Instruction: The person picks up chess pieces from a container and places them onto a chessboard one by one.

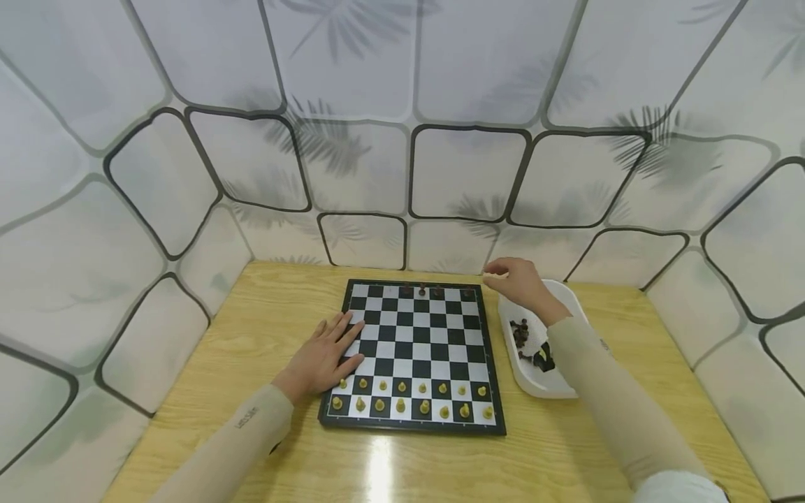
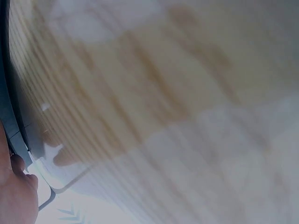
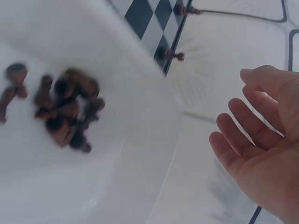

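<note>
My left hand (image 1: 322, 355) lies with its fingers spread over the left edge of the chessboard (image 1: 411, 425). Two rows of yellow chess pieces (image 1: 401, 405) stand along the near side of the board. On the far row are several dark red-brown chess pieces (image 1: 437, 292), one of them at the right corner. My right hand (image 3: 261, 135) hovers above the far end of a white tray (image 1: 531, 385), just right of that corner. Its fingers are loosely bent and nothing is between them. Part of my left hand shows at the left wrist view's edge.
More dark chess pieces (image 3: 70, 107) lie in a loose heap inside the tray, with a black and yellow item (image 1: 544, 358) beside them. The wooden table (image 1: 283, 286) meets a patterned wall covering (image 1: 361, 241) behind the board and at both sides.
</note>
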`<action>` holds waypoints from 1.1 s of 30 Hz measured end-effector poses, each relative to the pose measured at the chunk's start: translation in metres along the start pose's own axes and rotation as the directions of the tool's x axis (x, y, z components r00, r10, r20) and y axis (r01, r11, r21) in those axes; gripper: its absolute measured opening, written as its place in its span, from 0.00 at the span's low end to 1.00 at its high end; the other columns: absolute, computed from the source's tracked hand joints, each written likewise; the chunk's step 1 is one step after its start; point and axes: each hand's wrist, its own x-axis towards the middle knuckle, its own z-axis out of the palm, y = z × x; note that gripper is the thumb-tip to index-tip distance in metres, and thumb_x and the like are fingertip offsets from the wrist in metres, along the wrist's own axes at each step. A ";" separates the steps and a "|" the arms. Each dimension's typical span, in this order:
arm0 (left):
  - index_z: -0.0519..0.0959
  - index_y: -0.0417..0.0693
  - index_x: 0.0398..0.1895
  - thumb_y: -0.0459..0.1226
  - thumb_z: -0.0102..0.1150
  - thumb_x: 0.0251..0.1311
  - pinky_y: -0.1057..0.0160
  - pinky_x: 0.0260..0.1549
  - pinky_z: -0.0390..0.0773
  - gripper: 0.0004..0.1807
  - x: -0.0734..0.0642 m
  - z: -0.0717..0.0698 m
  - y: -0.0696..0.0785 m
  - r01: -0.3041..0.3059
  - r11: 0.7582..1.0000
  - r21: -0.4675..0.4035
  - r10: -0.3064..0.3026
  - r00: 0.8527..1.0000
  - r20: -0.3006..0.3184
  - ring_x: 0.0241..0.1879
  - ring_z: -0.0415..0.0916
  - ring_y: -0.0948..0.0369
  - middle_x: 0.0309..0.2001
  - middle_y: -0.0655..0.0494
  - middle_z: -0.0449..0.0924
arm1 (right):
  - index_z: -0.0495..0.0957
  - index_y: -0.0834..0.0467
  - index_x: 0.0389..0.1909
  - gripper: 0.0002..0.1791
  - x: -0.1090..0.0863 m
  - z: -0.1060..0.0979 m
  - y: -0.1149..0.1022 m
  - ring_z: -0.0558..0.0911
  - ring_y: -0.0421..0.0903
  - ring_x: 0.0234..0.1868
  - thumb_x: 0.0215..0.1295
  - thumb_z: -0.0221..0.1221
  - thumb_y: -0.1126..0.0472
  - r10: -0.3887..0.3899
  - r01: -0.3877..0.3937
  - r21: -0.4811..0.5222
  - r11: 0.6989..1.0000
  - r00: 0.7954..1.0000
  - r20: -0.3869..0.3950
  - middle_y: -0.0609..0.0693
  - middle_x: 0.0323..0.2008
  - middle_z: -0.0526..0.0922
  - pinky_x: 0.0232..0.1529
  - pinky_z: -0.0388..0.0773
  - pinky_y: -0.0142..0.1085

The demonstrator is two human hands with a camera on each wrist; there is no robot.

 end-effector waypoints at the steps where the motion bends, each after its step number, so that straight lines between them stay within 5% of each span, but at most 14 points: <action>1: 0.55 0.50 0.86 0.61 0.40 0.80 0.35 0.81 0.51 0.41 0.000 0.000 0.000 0.000 1.000 0.002 0.000 1.000 -0.002 0.85 0.45 0.42 0.86 0.41 0.45 | 0.82 0.66 0.61 0.20 -0.004 -0.003 0.004 0.80 0.66 0.63 0.77 0.60 0.57 0.004 -0.004 -0.004 1.000 1.000 -0.005 0.67 0.61 0.83 0.63 0.79 0.61; 16: 0.54 0.52 0.86 0.62 0.40 0.80 0.36 0.81 0.53 0.41 -0.001 0.002 -0.001 -0.001 1.000 0.005 0.001 1.000 -0.012 0.85 0.46 0.43 0.86 0.42 0.46 | 0.83 0.68 0.57 0.19 -0.050 -0.018 0.061 0.84 0.66 0.55 0.75 0.63 0.58 0.033 -0.034 -0.033 0.999 0.999 -0.011 0.67 0.53 0.87 0.54 0.84 0.58; 29: 0.54 0.53 0.86 0.63 0.38 0.79 0.37 0.81 0.51 0.41 -0.001 0.002 -0.001 0.011 1.000 0.002 -0.011 1.000 -0.006 0.86 0.44 0.45 0.86 0.44 0.44 | 0.86 0.65 0.52 0.17 -0.049 -0.018 0.080 0.86 0.61 0.51 0.73 0.65 0.55 0.089 -0.085 -0.053 0.995 0.993 0.075 0.64 0.50 0.88 0.50 0.85 0.53; 33: 0.54 0.53 0.86 0.64 0.38 0.79 0.37 0.82 0.51 0.41 0.000 0.003 -0.001 0.010 1.000 0.005 -0.010 1.000 -0.009 0.85 0.45 0.45 0.86 0.44 0.44 | 0.85 0.67 0.53 0.19 -0.046 -0.017 0.085 0.87 0.55 0.44 0.72 0.66 0.55 0.111 -0.107 -0.038 0.994 0.986 0.126 0.64 0.48 0.89 0.42 0.86 0.45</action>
